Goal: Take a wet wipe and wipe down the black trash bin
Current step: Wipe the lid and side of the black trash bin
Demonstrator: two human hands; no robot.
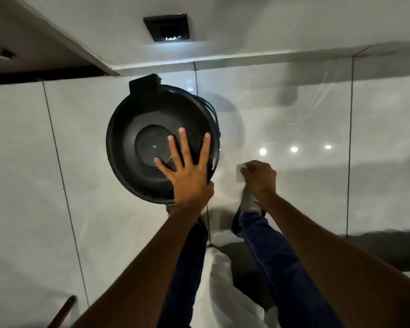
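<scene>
A round black trash bin (137,129) stands on the pale tiled floor, seen from straight above, with a hinge block at its far edge. My left hand (187,171) lies flat on the near right part of the lid, fingers spread, thumb curled under the rim. My right hand (259,175) hovers just right of the bin, fingers closed on a small white wet wipe (239,174) that sticks out to the left of the fist. The wipe does not touch the bin.
A white wall and skirting run along the top, with a dark square vent (167,27) low in it. My legs in blue jeans and dark shoes (246,209) stand close below the bin. White crumpled material (219,292) lies between my legs.
</scene>
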